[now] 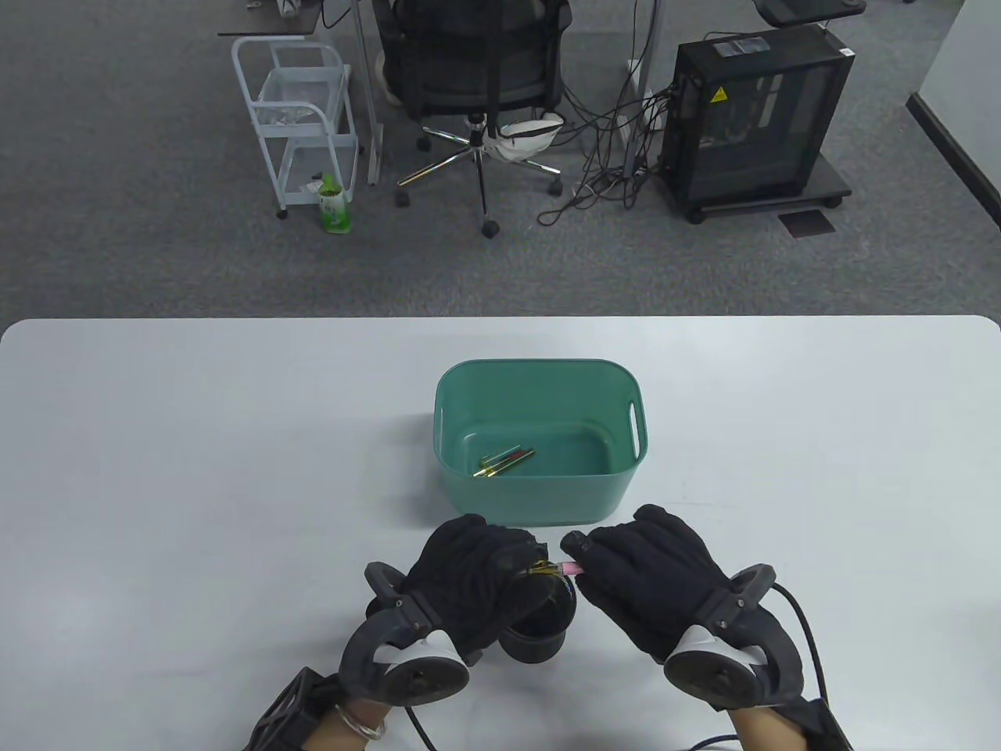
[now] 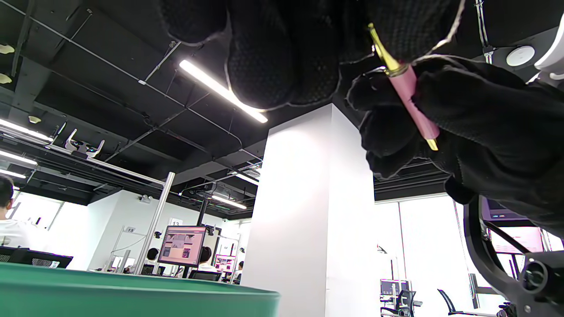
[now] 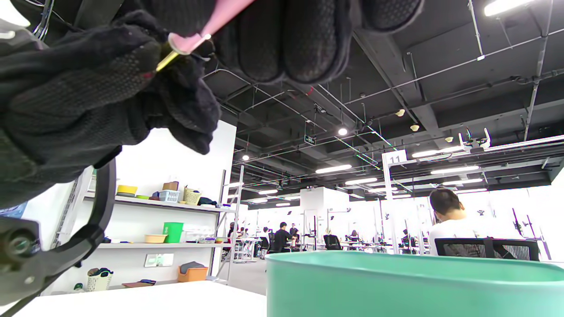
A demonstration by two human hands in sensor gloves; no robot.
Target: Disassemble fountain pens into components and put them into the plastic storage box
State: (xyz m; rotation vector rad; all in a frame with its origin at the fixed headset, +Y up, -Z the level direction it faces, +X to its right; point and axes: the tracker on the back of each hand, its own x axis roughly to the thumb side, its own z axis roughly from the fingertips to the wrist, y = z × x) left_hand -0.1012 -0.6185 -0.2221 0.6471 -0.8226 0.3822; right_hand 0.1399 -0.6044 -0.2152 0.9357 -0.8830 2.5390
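Both my hands are up off the worktop [image 1: 195, 469], just on my side of the green storage box [image 1: 539, 375]; between them a pink fountain pen [image 1: 569, 569], its long axis running across from one hand to the other; my left hand [image 1: 469, 583] pinches the gold end, my right hand [image 1: 649, 579] grips the pink barrel, fingers curled round it; left wrist view shows the pink barrel [image 2: 416, 110] with a gold ring where it meets the gold section; under the left hand, a dark round pot [image 1: 539, 630], partly hidden; contents cannot tell. In the box, a few slim gold-tipped parts [image 1: 504, 463] lie near its left wall. Judgement: pen not yet apart; the coming pull or twist runs along that axis; box lies straight ahead, about equally near either hand.
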